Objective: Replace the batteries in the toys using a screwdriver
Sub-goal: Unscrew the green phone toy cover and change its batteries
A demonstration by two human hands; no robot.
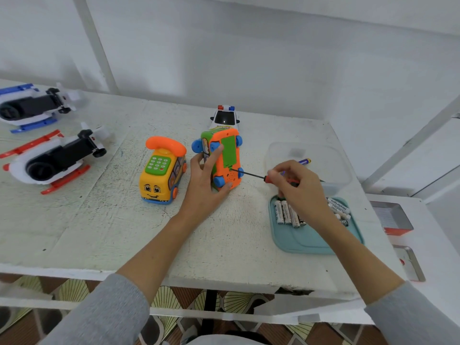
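Fingers of the right hand (297, 185) curled round the red handle of a screwdriver (251, 175), hiding most of that handle. Thin dark shaft running leftward and slightly away, tip set at the near edge of the green battery cover (229, 151); the screw itself too small to make out. Left hand (205, 180) gripping the orange toy bus (221, 159), thumb on the upturned underside, remaining fingers wrapped round the far side and hidden. Bus tipped on its side at mid-bench, underside facing up and right, long axis running away from the viewer, four blue wheels showing.

Just left of it, upright, a second phone bus (161, 170), yellow with an orange handset, smiling front facing the viewer. Behind the held bus, one police car (225, 118), partly hidden by it. At far left, two toy helicopters: red-skidded one (53, 161) and blue-skidded one (32, 108), the latter cut off by the frame edge.

Under the right wrist, a teal tray (306, 239) holding batteries (288, 212); four visible in a row at left, others at right partly covered, total impossible to count. Beyond, one clear plastic container (311, 158), contents hard to make out, on the white bench (112, 232).
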